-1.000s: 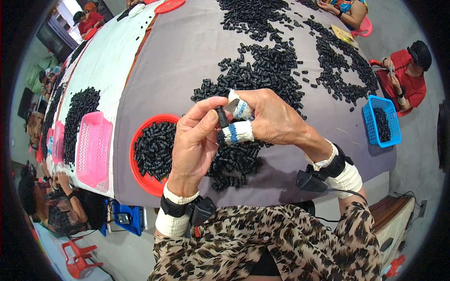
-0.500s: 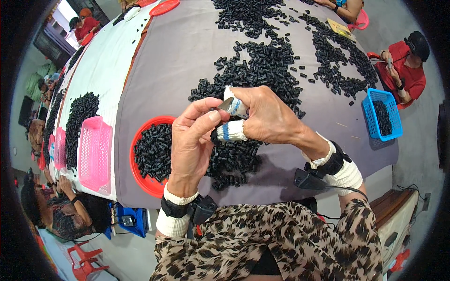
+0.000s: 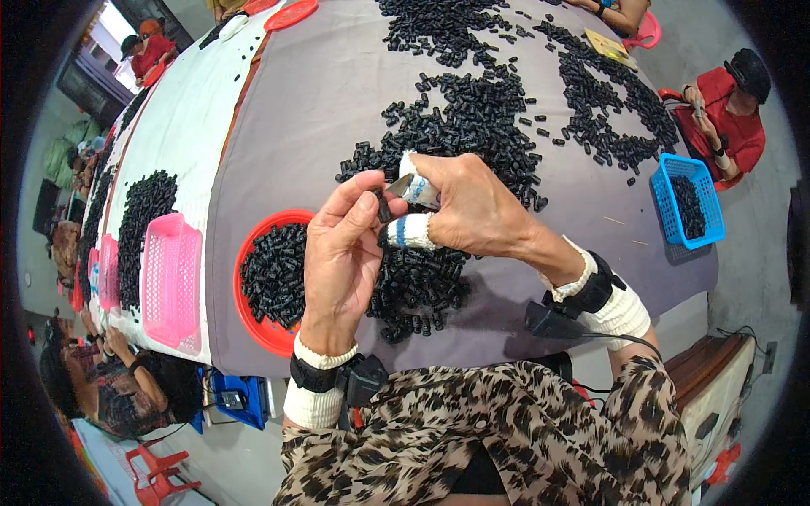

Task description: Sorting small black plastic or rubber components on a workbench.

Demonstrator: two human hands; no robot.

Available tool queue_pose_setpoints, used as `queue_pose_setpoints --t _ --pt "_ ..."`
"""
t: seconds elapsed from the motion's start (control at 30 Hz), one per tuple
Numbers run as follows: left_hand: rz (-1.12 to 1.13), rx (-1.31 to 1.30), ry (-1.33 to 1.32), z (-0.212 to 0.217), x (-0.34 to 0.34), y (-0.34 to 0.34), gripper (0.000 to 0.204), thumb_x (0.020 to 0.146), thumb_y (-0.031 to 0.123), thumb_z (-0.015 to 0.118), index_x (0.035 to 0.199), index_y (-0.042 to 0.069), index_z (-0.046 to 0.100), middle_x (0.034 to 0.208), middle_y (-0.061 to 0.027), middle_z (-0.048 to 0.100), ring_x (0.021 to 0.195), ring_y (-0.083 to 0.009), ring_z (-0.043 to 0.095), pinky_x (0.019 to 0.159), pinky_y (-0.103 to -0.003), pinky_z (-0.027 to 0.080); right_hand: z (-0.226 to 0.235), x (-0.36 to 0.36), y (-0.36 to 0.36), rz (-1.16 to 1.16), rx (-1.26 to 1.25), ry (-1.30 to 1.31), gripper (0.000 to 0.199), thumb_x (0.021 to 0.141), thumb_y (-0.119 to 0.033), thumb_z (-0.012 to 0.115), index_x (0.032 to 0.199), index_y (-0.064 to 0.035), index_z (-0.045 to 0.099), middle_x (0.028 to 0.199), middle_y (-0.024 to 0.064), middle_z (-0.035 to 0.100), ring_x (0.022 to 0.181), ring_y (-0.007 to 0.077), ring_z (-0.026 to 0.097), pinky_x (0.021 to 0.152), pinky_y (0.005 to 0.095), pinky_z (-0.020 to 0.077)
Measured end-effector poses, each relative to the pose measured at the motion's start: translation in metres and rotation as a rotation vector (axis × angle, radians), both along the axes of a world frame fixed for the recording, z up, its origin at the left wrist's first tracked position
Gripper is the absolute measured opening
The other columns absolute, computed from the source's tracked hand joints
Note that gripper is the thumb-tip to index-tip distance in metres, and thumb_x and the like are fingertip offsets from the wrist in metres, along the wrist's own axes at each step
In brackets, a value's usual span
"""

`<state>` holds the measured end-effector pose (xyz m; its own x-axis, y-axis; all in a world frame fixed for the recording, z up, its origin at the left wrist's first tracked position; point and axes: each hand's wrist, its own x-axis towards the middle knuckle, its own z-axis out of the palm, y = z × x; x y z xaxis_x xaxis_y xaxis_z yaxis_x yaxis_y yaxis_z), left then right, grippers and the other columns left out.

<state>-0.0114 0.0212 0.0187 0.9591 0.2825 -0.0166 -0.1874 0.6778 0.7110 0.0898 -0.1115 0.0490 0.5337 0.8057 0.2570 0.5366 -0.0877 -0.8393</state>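
Mid-frame, the left hand point(image 3: 342, 253) pinches a black cylindrical piece point(image 3: 382, 206); the right hand point(image 3: 479, 204) grips a small blade point(image 3: 399, 185)

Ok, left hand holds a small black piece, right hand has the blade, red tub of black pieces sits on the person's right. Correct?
Not the tub's side: the head view shows the red tub of black pieces on the person's left, beside the left hand. The rest holds.
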Motion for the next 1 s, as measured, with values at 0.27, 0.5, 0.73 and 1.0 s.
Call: queue_pose_setpoints --t 0.27,0.5,0.73,1.0 --pt "0.012 -0.048 -0.034 0.000 0.003 -0.003 0.022 0.084 0.005 0.057 0.105 -0.003 0.055 0.093 -0.0087 0.061 0.087 -0.0125 0.058 0.077 -0.022 0.046 -0.009 0.003 0.001 -0.055 -0.013 -0.061 0.038 0.066 -0.028 0.070 0.075 0.0027 0.050 0.059 0.0188 0.054 0.053 0.0310 0.056 0.049 0.0370 0.0420" --pt "0.005 0.094 0.014 -0.006 0.002 0.007 0.028 0.080 -0.001 0.058 0.107 -0.004 0.054 0.095 -0.0107 0.061 0.091 -0.0134 0.057 0.080 -0.023 0.046 -0.007 0.002 0.001 -0.042 0.031 -0.009 0.037 0.066 -0.028 0.070 0.075 0.0029 0.050 0.059 0.0178 0.054 0.053 0.0280 0.056 0.051 0.0359 0.0431" --pt "-0.021 0.000 -0.058 -0.006 0.001 0.001 0.028 0.082 0.000 0.057 0.109 -0.004 0.053 0.099 -0.0132 0.061 0.091 -0.0155 0.058 0.083 -0.025 0.046 -0.004 0.002 -0.002 -0.031 0.018 0.025 0.033 0.067 -0.025 0.069 0.076 0.0026 0.052 0.060 0.0172 0.055 0.052 0.0242 0.055 0.050 0.0349 0.0430" --pt "-0.119 -0.122 -0.149 -0.014 -0.001 0.005 0.029 0.083 0.001 0.055 0.112 -0.002 0.052 0.100 -0.0149 0.060 0.088 -0.0190 0.061 0.081 -0.030 0.050 -0.001 0.001 -0.002 0.009 0.012 -0.012 0.032 0.066 -0.023 0.068 0.074 0.0030 0.050 0.061 0.0184 0.055 0.053 0.0299 0.054 0.051 0.0371 0.0419"
